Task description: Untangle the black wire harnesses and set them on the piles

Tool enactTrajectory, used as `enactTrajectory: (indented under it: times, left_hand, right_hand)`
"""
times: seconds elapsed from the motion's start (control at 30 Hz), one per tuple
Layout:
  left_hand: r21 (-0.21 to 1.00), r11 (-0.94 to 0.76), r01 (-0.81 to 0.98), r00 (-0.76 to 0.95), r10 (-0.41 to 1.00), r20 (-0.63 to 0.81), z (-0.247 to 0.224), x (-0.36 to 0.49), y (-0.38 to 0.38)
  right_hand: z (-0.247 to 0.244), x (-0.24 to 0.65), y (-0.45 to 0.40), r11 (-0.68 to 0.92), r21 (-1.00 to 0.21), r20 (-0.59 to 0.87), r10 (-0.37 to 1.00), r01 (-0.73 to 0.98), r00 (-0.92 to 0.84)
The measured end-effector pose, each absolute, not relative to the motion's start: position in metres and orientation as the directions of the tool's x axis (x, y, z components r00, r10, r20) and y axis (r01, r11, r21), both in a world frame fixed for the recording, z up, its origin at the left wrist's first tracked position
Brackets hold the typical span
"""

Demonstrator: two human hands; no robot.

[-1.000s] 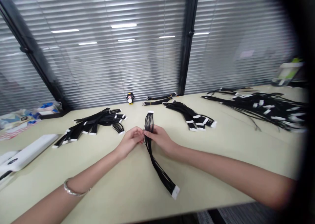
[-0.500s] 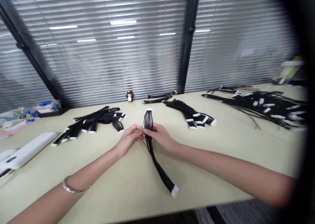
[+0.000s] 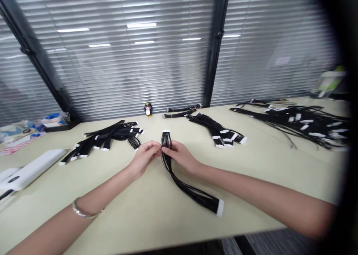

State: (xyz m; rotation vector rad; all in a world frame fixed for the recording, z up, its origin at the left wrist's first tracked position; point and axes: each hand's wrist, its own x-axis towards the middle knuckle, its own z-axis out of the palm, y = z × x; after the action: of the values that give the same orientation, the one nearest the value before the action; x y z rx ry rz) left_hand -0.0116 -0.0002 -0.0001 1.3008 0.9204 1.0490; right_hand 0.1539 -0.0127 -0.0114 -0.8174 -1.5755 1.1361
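Note:
A black wire harness with a white connector at each end stands out in the middle, its near end trailing to the right over the table. My right hand is closed around it just below the upper connector, thumb across the wires. My left hand meets it from the left, thumb and fingers pinched together at the edge of the wires. Whether a single wire lies between those fingertips is too small to make out.
On the pale table lie a left pile of harnesses, a right pile and a larger heap farther right. Behind stand a penguin figure and tied bundles. A white device sits at left.
The harness's lower end has swung to the right and its wires have spread. Its upper connector has come slightly down and left. Both hands stay nearly in place.

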Motion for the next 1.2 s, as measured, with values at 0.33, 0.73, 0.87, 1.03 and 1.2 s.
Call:
enactTrajectory:
  times: [0.33, 0.73, 0.87, 1.03, 1.2]
  left_hand:
    - [0.998, -0.042, -0.052, 0.311, 0.949, 0.057, 0.000, -0.011, -0.001]
    - [0.997, -0.040, -0.066, 0.354, 0.933, 0.061, -0.001, -0.011, 0.000]
    - [0.992, -0.028, -0.126, 0.362, 0.929, 0.072, 0.001, -0.011, -0.001]
    - [0.990, -0.039, -0.133, 0.351, 0.933, 0.084, -0.001, -0.012, 0.001]
    - [0.988, -0.026, -0.153, 0.347, 0.935, 0.078, -0.002, -0.012, 0.002]
  right_hand:
    - [-0.005, 0.155, -0.020, 0.315, -0.947, 0.312, 0.848, -0.065, -0.428]
    - [-0.010, 0.154, -0.015, 0.297, -0.951, 0.308, 0.870, -0.088, -0.385]
    - [-0.013, 0.152, -0.012, 0.236, -0.963, 0.265, 0.912, -0.129, -0.313]
    - [-0.015, 0.153, -0.010, 0.243, -0.965, 0.263, 0.918, -0.103, -0.296]
    - [-0.016, 0.154, -0.009, 0.268, -0.960, 0.280, 0.913, -0.082, -0.295]
